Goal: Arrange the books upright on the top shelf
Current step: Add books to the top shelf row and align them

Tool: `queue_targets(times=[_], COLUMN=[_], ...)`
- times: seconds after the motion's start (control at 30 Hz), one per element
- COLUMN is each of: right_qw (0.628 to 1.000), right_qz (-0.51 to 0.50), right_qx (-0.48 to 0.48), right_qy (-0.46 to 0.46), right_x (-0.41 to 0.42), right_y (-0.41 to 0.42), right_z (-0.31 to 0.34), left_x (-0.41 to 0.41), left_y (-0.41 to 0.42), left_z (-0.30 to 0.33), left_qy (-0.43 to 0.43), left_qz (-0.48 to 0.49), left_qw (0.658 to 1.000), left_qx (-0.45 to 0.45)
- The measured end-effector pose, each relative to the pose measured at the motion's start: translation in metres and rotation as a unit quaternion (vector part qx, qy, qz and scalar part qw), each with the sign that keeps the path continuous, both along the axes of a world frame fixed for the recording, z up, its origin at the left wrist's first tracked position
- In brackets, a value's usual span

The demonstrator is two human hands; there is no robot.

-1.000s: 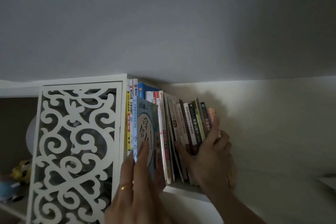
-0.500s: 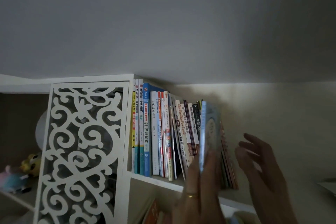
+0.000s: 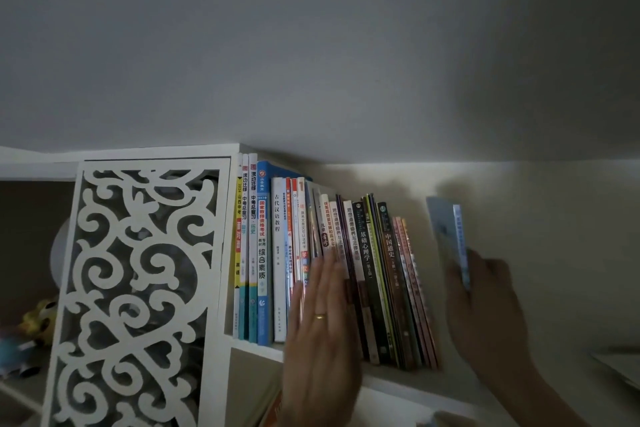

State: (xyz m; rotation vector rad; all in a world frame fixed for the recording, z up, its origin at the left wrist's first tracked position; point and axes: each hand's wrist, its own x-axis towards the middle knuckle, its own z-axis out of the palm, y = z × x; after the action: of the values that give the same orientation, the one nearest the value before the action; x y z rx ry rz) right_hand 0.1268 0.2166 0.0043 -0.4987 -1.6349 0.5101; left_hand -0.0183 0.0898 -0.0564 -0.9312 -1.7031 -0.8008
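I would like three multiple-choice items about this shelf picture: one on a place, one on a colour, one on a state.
1. Where is the pale blue book?
A. right of the row, apart from it
B. inside the row
C. on the lower shelf

2. What colour is the ring on the left hand?
A. gold
B. black
C. red

3. How are the left hand's fingers?
A. straight, against the book spines
B. curled in a fist
C. pinching a book

Answers: 1 A, the right hand holds it past the last book of the row of books; 2 A, it shines gold; 3 A, flat fingers.
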Motion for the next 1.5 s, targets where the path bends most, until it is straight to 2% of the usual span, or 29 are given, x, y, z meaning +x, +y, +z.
queue_targets(times=[0.07, 0.13, 0.2, 0.33, 0.5, 0.7, 0.9, 1.1, 1.27, 1.5], right_qw=[0.998, 0.997, 0.997, 0.998, 0.988, 0.985, 0.985, 0.981, 0.976, 0.980], right_qz=[0.002, 0.027, 0.046, 0.046, 0.044, 0.093, 0.082, 0.015, -0.026, -0.035], right_qx=[-0.011, -0.002, 0.004, 0.007, -0.005, -0.041, -0.004, 0.059, 0.104, 0.082], right_qy=[-0.064, -0.076, -0.069, -0.046, -0.145, -0.138, -0.149, -0.183, -0.189, -0.179], right_x=[-0.013, -0.021, -0.026, -0.036, -0.050, -0.035, -0.033, -0.033, -0.032, -0.024], right_y=[0.005, 0.003, 0.003, 0.014, 0.031, 0.027, 0.028, 0.027, 0.025, 0.012], right_z=[-0.005, -0.008, -0.011, -0.019, -0.024, -0.015, -0.019, -0.026, -0.029, -0.023], left_x=[-0.027, -0.042, -0.055, -0.058, -0.035, 0.005, 0.000, 0.000, 0.002, 0.009], left_y=[-0.011, -0.008, -0.006, -0.008, 0.004, 0.033, 0.054, 0.055, 0.053, 0.044], left_z=[-0.018, -0.016, -0.016, -0.016, -0.013, 0.010, 0.004, -0.003, -0.002, -0.006], left_qy=[0.053, 0.033, 0.067, 0.092, 0.076, 0.050, 0.032, -0.030, -0.020, 0.016], left_qz=[0.062, 0.056, 0.054, 0.073, 0.042, -0.072, -0.058, -0.128, -0.128, -0.124], left_qw=[0.997, 0.991, 0.986, 0.987, 0.995, 0.996, 0.997, 0.986, 0.987, 0.990], left_qx=[-0.009, -0.118, -0.140, -0.112, -0.054, 0.024, 0.043, 0.099, 0.095, 0.066])
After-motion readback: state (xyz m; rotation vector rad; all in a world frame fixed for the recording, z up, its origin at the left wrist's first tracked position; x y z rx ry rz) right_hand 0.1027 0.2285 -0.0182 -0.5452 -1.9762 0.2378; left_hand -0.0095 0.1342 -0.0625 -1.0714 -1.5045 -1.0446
